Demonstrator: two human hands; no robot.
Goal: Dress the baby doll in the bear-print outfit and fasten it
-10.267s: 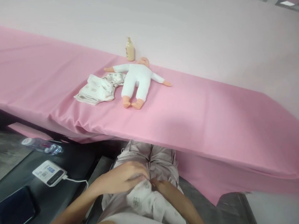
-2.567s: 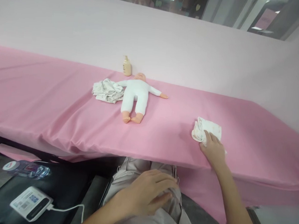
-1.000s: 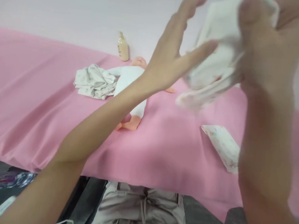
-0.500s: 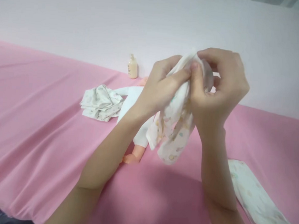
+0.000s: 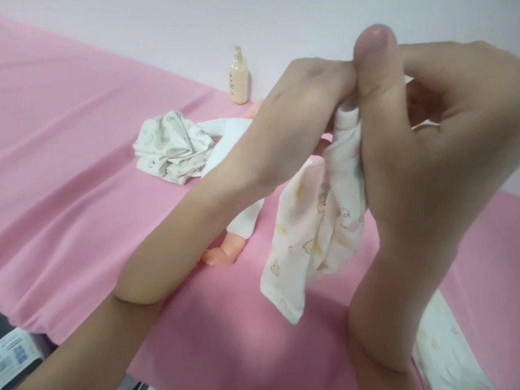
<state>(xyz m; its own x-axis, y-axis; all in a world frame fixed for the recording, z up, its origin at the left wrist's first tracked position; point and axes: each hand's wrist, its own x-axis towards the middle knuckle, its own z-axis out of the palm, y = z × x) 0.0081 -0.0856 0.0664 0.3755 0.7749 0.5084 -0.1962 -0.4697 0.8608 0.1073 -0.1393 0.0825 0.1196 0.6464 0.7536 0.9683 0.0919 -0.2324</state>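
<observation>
A small white baby garment (image 5: 339,206) printed with little animals hangs in loose folds between my hands, held up over the bed. My left hand (image 5: 301,115) is closed on its upper edge, with the fingertips partly hidden behind the cloth and the other hand. My right hand (image 5: 429,123) grips the same edge, its thumb pointing up in front. Below and behind my left forearm lies a doll (image 5: 224,252) in a white outfit. One of its feet and part of its body show; my arm covers much of the rest.
Folded printed cloths (image 5: 174,147) lie beside the doll on the pink sheet (image 5: 65,175). A pump bottle (image 5: 239,77) stands at the back by the wall. Another folded printed cloth (image 5: 457,363) is at the right. A white box (image 5: 12,356) sits below the sheet's edge, lower left.
Both hands have risen and come closer to the camera, the right turning with its thumb up. The garment has swung round and hangs longer. The view has tilted down slightly.
</observation>
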